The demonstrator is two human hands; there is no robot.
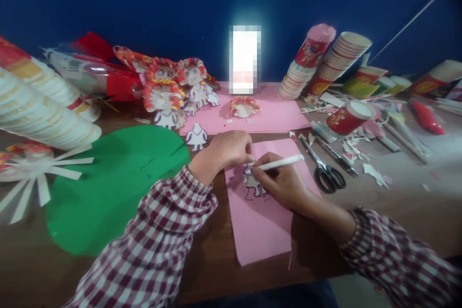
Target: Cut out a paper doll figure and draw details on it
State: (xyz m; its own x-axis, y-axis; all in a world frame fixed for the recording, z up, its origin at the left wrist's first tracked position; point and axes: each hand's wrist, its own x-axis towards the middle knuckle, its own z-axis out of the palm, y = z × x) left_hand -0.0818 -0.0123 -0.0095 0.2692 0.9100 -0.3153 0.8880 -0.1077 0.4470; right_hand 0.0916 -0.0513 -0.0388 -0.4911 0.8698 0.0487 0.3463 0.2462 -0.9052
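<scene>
In my right hand [279, 180] is a white pen [281, 162], its tip on a small paper figure cutout [253, 186] with purple and dark outlines. That cutout lies on a narrow pink sheet [262, 236], with short dark marks around its lower edge. My left hand [233, 148] rests at the cutout's top edge, fingers curled and pressed down; whatever is under the fingertips is hidden. A second body-shaped cutout [197, 137] lies just left of my left hand.
Black-handled scissors [327, 175] lie right of the pink sheet. A green paper piece [108, 192] spreads on the left, near stacked paper cups [43, 110]. Decorated paper dolls [162, 91], a bright phone [246, 60] and more cup stacks [339, 60] stand behind.
</scene>
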